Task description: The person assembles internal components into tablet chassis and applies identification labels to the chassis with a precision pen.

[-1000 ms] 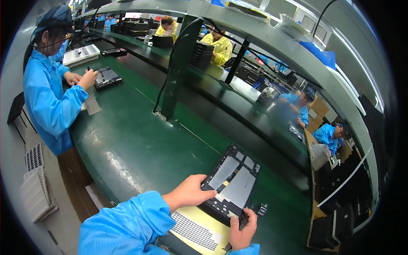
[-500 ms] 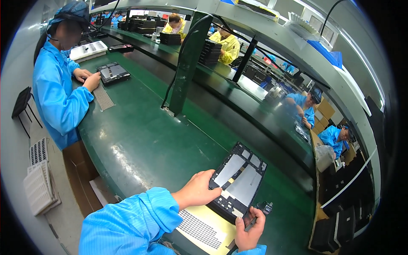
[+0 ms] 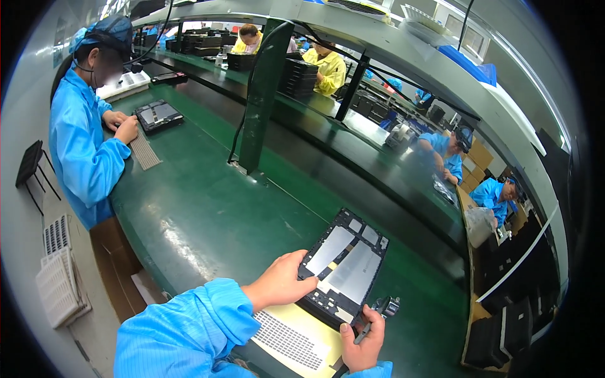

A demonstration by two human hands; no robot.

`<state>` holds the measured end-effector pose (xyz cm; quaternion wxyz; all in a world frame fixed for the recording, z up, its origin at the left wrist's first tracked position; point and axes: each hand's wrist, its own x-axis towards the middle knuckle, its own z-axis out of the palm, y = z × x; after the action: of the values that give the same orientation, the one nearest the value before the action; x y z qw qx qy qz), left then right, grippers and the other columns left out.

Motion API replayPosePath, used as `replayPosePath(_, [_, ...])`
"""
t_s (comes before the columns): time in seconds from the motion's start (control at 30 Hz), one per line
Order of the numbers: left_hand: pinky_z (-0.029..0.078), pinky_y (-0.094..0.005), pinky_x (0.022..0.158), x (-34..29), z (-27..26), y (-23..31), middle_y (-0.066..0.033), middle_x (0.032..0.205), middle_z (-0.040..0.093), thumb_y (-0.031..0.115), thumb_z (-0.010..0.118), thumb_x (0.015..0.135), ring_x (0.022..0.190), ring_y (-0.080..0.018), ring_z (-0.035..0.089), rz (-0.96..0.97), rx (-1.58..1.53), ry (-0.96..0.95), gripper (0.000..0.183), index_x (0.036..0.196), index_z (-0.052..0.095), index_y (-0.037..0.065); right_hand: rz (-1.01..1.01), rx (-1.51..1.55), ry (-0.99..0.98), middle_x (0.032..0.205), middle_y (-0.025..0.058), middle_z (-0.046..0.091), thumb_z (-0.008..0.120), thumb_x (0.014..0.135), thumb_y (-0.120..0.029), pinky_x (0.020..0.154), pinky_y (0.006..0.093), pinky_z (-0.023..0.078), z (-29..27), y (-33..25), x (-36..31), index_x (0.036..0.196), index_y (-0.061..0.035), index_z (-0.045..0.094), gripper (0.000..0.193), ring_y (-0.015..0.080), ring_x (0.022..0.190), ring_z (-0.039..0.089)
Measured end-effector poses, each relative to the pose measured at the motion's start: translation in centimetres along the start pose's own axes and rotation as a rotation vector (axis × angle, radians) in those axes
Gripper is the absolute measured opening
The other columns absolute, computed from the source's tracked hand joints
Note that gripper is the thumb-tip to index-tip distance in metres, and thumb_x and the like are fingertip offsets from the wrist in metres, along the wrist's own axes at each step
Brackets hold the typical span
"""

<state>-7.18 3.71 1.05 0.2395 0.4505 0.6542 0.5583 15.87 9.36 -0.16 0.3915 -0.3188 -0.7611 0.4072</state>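
An opened tablet-like device (image 3: 346, 261), black-framed with grey metal plates, is tilted above the bench in front of me. My left hand (image 3: 282, 278) grips its left edge, with the thumb on top near the lower left corner. My right hand (image 3: 364, 340) is at the lower right corner, its fingers closed round a slim dark pen-shaped tool (image 3: 363, 332). Whether those fingers also press on the device is hard to tell. Partly under the device lies a yellowish sheet (image 3: 293, 337) with rows of small dark pieces on it. Just beyond my right hand sits a small black object (image 3: 387, 307).
The green bench (image 3: 189, 214) runs to the far left, where a co-worker (image 3: 88, 145) in blue handles a similar device (image 3: 157, 116) beside a strip sheet (image 3: 145, 152). A green post (image 3: 259, 101) rises from the bench. Black boxes (image 3: 504, 337) stand at right.
The whole view has shifted a little, so things appear slightly further left. Both hands keep their hold on the device and the tool.
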Motion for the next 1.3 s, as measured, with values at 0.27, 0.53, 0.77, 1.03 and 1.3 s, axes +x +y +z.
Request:
replayPosePath(0.27, [0.042, -0.0404, 0.097, -0.4, 0.2, -0.1, -0.0277, 0.125, 0.05, 0.021, 0.067, 0.076, 0.114, -0.0375, 0.051, 0.004, 0.199, 0.142, 0.061, 0.125, 0.045, -0.007, -0.028, -0.003, -0.038, 0.121, 0.0123, 0.049, 0.068, 0.077, 0.003, 0.092, 0.0351, 0.049, -0.1, 0.6, 0.2, 0.121, 0.0008, 0.045, 0.05, 0.0228, 0.11, 0.054])
replayPosePath(0.53, [0.048, -0.0363, 0.081, -2.8, -0.9, 5.4, -0.0142, 0.096, 0.06, 0.009, 0.07, 0.077, 0.088, -0.0268, 0.06, 0.364, 0.013, 0.226, 0.026, 0.098, 0.059, 0.0, -0.007, -0.06, -0.019, 0.121, 0.014, 0.053, 0.076, 0.072, -0.005, 0.087, 0.0352, 0.049, -0.4, -0.3, -0.1, 0.121, -0.0001, 0.048, 0.057, 0.0245, 0.107, 0.057])
replayPosePath(0.77, [0.047, -0.0386, 0.078, -4.9, 1.1, 4.7, -0.0115, 0.091, 0.06, 0.017, 0.071, 0.078, 0.086, -0.0314, 0.058, 0.813, 0.243, -0.731, 0.023, 0.092, 0.06, 0.002, 0.093, 0.353, 0.19, 0.124, 0.0129, 0.053, 0.067, 0.078, 0.003, 0.085, 0.0334, 0.05, -2.2, -1.4, 0.0, 0.123, -0.0048, 0.043, 0.051, 0.025, 0.109, 0.058])
replayPosePath(1.03, [0.043, -0.0397, 0.092, -4.3, 2.0, 2.7, -0.0152, 0.112, 0.057, 0.024, 0.072, 0.075, 0.106, -0.0316, 0.054, 0.671, 0.373, -0.835, 0.042, 0.106, 0.059, 0.0, 0.4, 0.682, 0.046, 0.105, 0.0141, 0.058, 0.047, 0.097, -0.011, 0.079, 0.0367, 0.055, -6.0, -2.4, -4.1, 0.112, 0.0034, 0.054, 0.022, 0.0229, 0.085, 0.064])
replayPosePath(1.3, [0.042, -0.0384, 0.095, -4.8, 2.0, 2.5, -0.0123, 0.116, 0.058, 0.029, 0.071, 0.076, 0.11, -0.0288, 0.053, 0.684, 0.461, -0.814, 0.037, 0.101, 0.062, 0.003, 0.523, 0.403, -0.151, 0.091, 0.008, 0.06, 0.062, 0.087, 0.0, 0.075, 0.0278, 0.052, -4.6, -2.3, -4.1, 0.098, 0.0023, 0.055, 0.013, 0.0156, 0.083, 0.061])
